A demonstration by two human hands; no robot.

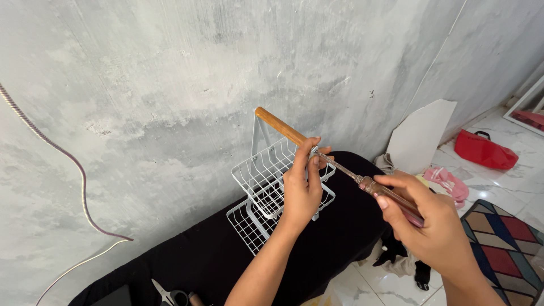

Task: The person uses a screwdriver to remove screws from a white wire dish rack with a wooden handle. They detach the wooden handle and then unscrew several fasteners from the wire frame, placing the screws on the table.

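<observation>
The left hand (303, 187) pinched the rim of a white wire basket (266, 187) that stood on a black-covered bench (209, 255) close against a grey wall (170, 85). The right hand (430, 221) closed around a screwdriver (362, 181), its tip at the basket's wooden handle (280, 127), with open floor (487, 175) to the right.

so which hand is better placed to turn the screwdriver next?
Right. The right hand wraps the screwdriver by its handle; the left hand pinches the shaft at the white wire rack, beside the wooden stick.
</observation>
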